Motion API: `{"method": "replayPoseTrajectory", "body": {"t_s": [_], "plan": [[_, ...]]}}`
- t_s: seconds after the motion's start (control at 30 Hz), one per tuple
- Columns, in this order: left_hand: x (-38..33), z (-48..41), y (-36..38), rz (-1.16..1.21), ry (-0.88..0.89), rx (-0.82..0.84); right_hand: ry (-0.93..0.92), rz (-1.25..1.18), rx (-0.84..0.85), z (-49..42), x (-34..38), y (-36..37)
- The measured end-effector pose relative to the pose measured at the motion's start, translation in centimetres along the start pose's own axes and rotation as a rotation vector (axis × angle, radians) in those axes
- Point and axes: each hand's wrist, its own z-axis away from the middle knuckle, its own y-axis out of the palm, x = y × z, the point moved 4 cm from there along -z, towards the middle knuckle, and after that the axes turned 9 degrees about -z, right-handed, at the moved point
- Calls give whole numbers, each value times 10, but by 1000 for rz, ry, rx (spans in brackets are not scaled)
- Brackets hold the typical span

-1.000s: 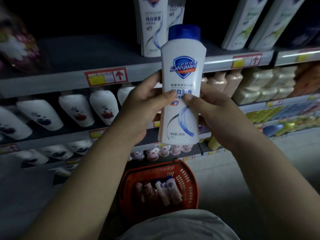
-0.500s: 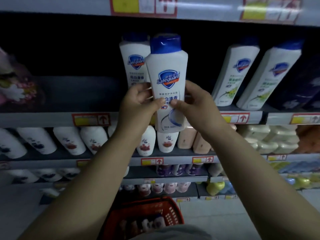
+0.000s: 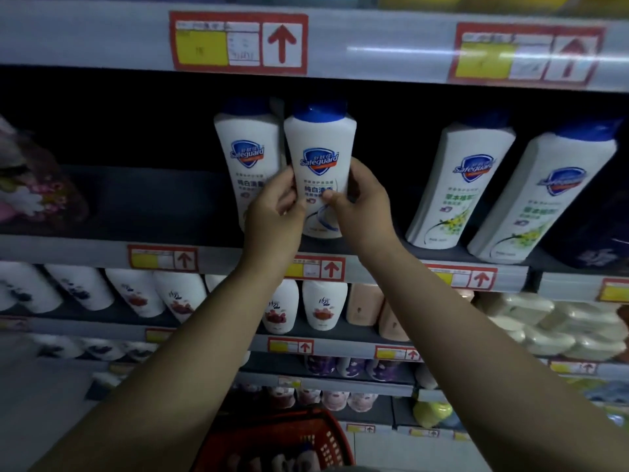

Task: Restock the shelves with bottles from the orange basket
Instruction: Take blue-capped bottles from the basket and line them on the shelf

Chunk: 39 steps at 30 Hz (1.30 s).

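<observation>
A white Safeguard bottle (image 3: 320,144) with a blue cap stands upright on the upper shelf (image 3: 102,248), just right of a matching bottle (image 3: 246,148). My left hand (image 3: 274,212) grips its lower left side. My right hand (image 3: 360,206) grips its lower right side, with the thumb across the label. The orange basket (image 3: 289,441) sits on the floor at the bottom, half cut off by the frame, with a few bottles dimly visible inside.
Two green-label Safeguard bottles (image 3: 463,185) lean on the same shelf to the right. The shelf stretch to the left holds only a flowery pack (image 3: 37,189). Lower shelves carry white and peach bottles (image 3: 323,304) and soap packs (image 3: 551,325). Another shelf edge (image 3: 374,46) runs overhead.
Both hands have carried the bottle up and forward from above the basket onto the upper shelf, beside the matching bottle. The view has tilted upward, so the basket has dropped to the bottom edge.
</observation>
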Motion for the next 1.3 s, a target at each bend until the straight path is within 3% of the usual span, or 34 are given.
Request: {"method": "replayPoseTrajectory", "body": {"t_s": [0.57,0.97,1.3], "plan": [[-7,13,3,110,-77,52,152,-47,61,3,-4,-4],[-21,52,-39,267,-83,228,97,-169,-75,76,52,3],[-4,99,-85,342,-124,359,185,-263,-94,157,69,40]]}}
